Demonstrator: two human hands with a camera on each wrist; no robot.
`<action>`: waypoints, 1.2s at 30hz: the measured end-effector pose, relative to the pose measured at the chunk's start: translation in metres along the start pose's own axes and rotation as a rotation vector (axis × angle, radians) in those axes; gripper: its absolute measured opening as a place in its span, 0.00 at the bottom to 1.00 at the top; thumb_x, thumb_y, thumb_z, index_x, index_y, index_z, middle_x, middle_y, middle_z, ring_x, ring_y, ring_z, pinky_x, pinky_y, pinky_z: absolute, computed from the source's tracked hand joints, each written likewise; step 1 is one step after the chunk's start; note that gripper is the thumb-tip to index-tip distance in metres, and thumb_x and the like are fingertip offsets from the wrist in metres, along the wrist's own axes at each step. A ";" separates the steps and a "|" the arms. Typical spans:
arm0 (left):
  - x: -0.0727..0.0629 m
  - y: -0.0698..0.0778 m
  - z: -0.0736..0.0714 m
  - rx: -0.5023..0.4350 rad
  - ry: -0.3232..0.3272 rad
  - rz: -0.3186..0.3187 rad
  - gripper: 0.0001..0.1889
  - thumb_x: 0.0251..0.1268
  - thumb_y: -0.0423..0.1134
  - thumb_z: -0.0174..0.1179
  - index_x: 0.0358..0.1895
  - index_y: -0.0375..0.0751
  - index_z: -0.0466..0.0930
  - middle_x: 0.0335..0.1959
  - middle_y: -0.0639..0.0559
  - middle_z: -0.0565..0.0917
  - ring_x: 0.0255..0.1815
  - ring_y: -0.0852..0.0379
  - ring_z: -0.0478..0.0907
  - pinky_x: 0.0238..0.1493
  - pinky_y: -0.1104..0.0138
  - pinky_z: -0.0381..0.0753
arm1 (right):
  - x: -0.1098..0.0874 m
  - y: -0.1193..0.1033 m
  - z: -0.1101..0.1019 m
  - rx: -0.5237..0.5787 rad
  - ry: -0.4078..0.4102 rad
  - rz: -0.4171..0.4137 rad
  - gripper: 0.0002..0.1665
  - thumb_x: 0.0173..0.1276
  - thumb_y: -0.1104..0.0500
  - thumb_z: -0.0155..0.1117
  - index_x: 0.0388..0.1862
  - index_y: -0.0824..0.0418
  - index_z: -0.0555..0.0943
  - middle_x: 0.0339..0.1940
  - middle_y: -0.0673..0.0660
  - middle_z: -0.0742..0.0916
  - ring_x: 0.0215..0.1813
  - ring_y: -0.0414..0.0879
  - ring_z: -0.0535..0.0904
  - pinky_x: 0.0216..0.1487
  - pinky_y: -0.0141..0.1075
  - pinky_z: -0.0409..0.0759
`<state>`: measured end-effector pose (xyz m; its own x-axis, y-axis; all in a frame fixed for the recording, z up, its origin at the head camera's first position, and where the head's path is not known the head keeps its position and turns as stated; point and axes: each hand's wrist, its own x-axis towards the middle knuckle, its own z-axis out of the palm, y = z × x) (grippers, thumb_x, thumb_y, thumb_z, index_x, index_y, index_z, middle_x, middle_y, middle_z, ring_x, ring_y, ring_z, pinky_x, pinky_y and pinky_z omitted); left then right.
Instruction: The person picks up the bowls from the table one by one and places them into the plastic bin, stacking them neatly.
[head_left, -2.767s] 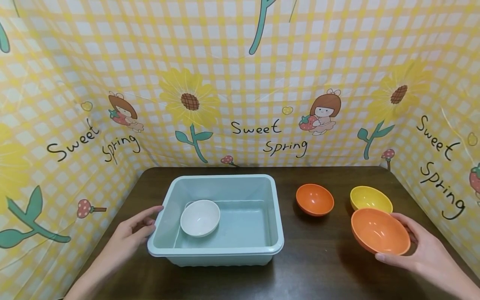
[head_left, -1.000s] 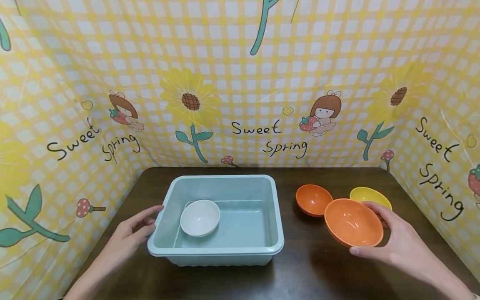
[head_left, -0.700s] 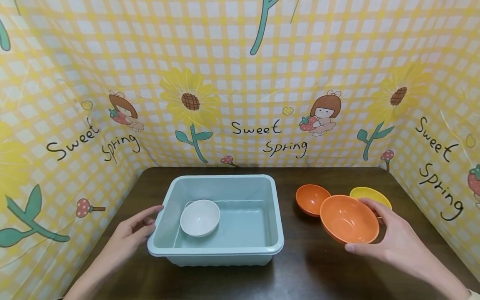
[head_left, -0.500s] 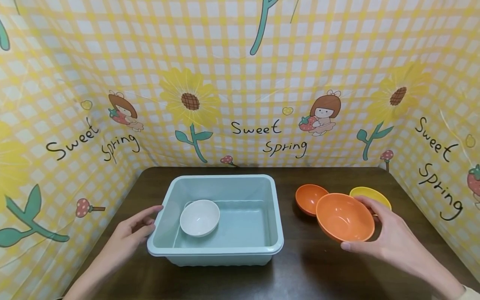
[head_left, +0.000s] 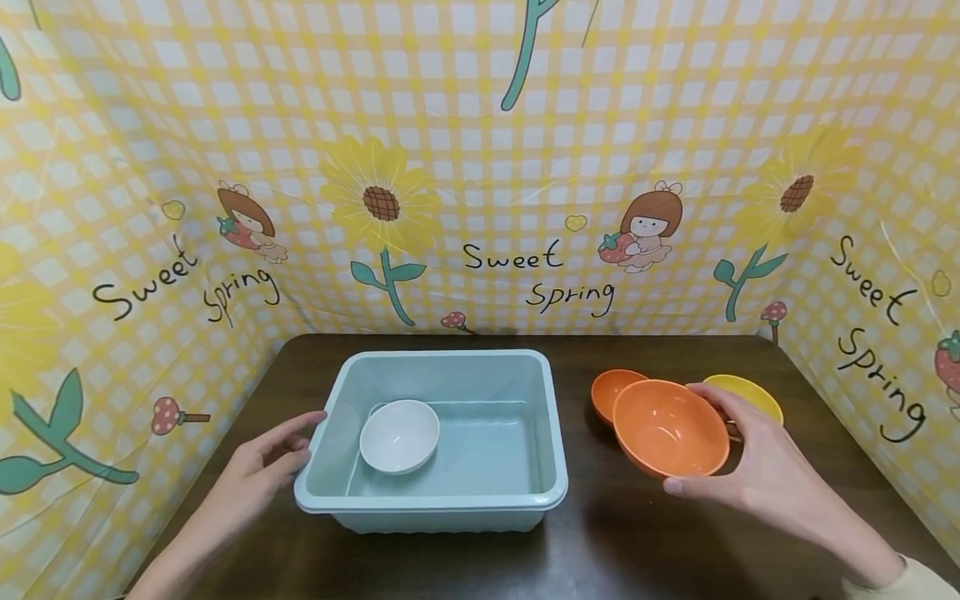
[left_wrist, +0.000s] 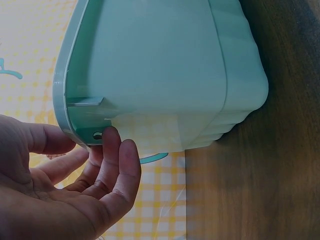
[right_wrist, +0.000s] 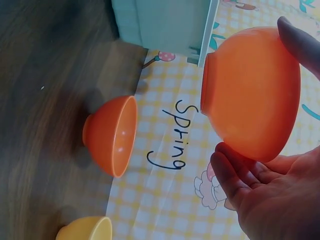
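My right hand (head_left: 757, 467) grips an orange bowl (head_left: 671, 427) by its rim, thumb at the near side and fingers at the far side. In the right wrist view this bowl (right_wrist: 252, 95) is raised well above the table, its foot facing down to the tabletop. A pale blue plastic basin (head_left: 431, 502) stands left of it, with a white bowl (head_left: 400, 437) inside toward the left. My left hand (head_left: 258, 467) holds the basin's left rim; in the left wrist view its curled fingers (left_wrist: 127, 165) sit at the rim's underside.
Partly hidden behind the held bowl, a second, deeper orange bowl (head_left: 609, 393) stands on the dark wooden table (head_left: 600, 550). A yellow bowl (head_left: 750, 396) is behind my right hand. Yellow checked cloth (head_left: 480, 167) walls the table at the back and both sides.
My right hand has carried the orange bowl leftward and slightly farther back, from in front of the yellow bowl to overlapping the other orange one. Left hand, basin and white bowl stay put.
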<state>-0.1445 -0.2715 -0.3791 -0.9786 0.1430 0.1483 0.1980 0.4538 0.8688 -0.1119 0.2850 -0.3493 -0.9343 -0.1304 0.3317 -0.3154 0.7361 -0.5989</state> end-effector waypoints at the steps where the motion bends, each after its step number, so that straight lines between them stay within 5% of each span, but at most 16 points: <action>1: 0.000 0.000 0.000 -0.001 0.001 -0.002 0.23 0.79 0.27 0.54 0.73 0.28 0.71 0.42 0.43 0.81 0.40 0.61 0.78 0.36 0.67 0.83 | 0.000 -0.001 0.001 0.004 -0.001 -0.004 0.60 0.40 0.44 0.94 0.73 0.52 0.74 0.61 0.51 0.83 0.54 0.41 0.79 0.51 0.25 0.74; 11: 0.001 0.003 -0.002 0.024 -0.003 -0.005 0.23 0.79 0.28 0.54 0.73 0.32 0.73 0.43 0.42 0.81 0.39 0.61 0.78 0.36 0.66 0.82 | 0.006 -0.010 0.007 0.020 -0.011 -0.022 0.61 0.41 0.42 0.94 0.74 0.53 0.74 0.61 0.52 0.83 0.55 0.43 0.80 0.52 0.24 0.74; 36: 0.000 0.000 0.000 0.004 -0.004 0.000 0.23 0.79 0.27 0.54 0.73 0.29 0.72 0.42 0.42 0.81 0.39 0.62 0.79 0.35 0.66 0.83 | 0.024 -0.033 0.019 0.039 -0.051 -0.053 0.61 0.41 0.36 0.91 0.73 0.53 0.74 0.60 0.50 0.84 0.56 0.46 0.80 0.52 0.44 0.81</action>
<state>-0.1451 -0.2720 -0.3790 -0.9782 0.1469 0.1465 0.1984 0.4570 0.8671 -0.1275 0.2453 -0.3354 -0.9231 -0.2026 0.3270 -0.3699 0.7008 -0.6099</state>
